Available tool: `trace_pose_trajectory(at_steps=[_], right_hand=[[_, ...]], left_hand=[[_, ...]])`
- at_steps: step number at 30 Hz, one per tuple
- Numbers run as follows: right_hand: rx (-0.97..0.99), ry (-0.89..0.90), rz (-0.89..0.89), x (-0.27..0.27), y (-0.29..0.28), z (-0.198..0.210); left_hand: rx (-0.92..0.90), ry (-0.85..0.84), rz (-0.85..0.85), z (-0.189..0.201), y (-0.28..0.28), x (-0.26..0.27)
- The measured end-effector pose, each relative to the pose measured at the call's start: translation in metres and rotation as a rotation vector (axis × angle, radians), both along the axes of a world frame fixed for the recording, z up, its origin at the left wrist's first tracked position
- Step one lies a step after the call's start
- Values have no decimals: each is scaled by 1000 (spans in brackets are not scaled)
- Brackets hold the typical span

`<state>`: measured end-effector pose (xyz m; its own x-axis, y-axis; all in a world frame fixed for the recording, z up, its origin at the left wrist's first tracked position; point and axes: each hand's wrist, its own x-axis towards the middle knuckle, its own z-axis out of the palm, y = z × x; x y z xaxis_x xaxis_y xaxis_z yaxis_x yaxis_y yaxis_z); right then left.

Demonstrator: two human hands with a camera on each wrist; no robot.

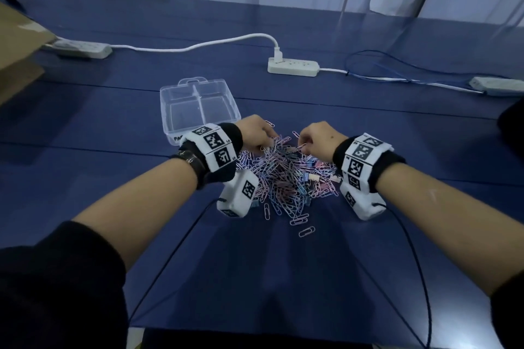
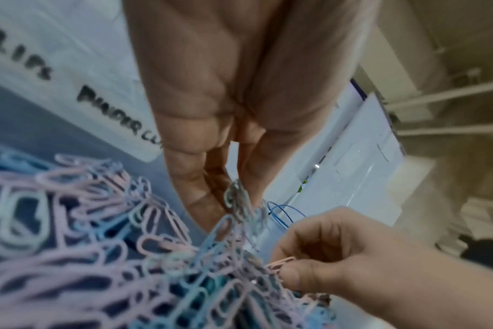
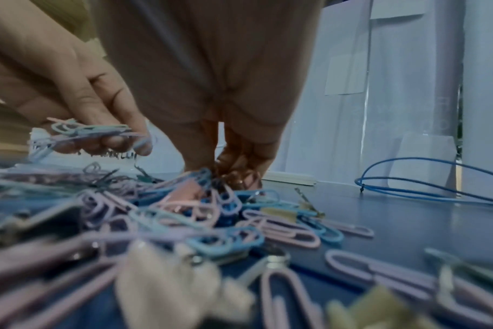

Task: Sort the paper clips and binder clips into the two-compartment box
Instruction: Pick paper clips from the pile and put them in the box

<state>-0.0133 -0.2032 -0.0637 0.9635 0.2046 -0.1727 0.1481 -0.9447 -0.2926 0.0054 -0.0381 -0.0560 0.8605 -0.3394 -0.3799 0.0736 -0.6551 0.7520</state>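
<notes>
A heap of pastel paper clips (image 1: 279,178) mixed with small binder clips (image 1: 313,177) lies on the blue table. Just beyond it, to the left, stands the clear two-compartment box (image 1: 170,110) with nothing visible inside; its front wall carries handwritten labels (image 2: 113,111). My left hand (image 1: 266,144) is at the heap's far left edge and pinches a small bunch of paper clips (image 2: 237,200), also seen in the right wrist view (image 3: 93,131). My right hand (image 1: 302,147) reaches into the far right of the heap and pinches a pink paper clip (image 2: 280,263). Its fingertips (image 3: 237,171) dip among the clips.
A white power strip (image 1: 293,66) with a plugged cord lies behind the box. Two more strips (image 1: 79,48) (image 1: 496,85) sit at the far left and right, and a blue cable (image 1: 368,65) loops at the right. A cardboard box (image 1: 17,51) stands at the left.
</notes>
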Motion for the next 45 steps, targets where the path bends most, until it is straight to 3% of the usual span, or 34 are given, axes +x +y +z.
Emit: trace_pose_trajectory(at_steps=[3,8,12,18,23,26,29,32,36,39,45], right_hand=[[101,1,-35,-2,-5,2],[287,5,-128,-7,-13,8],[737,229,-267,-11,-17,14],[1239,524,-469,-14,-20,20],[1489,696,-521,-16,-17,19],[1458,721,-493,-15,-14,17],[1338,641,-453,-15,-11,16],[944,512,-329,-16,-2,16],[338,284,-52,-21,19,20],[194,219,69,-23,27,19],[105,200,71,-19,32,6]], left_hand=[[-216,207,140,0,0,-4],[-485,377,315,4,2,-11],[-678,498,428,4,4,-10],[-851,612,478,5,4,-12],[-803,593,412,6,7,-14],[-690,538,341,9,12,-16],[-498,375,297,13,20,-15],[-187,219,190,16,26,-15],[426,-72,-156,14,32,-23],[531,-36,-230,3,32,-31],[557,-135,-278,-2,19,-35]])
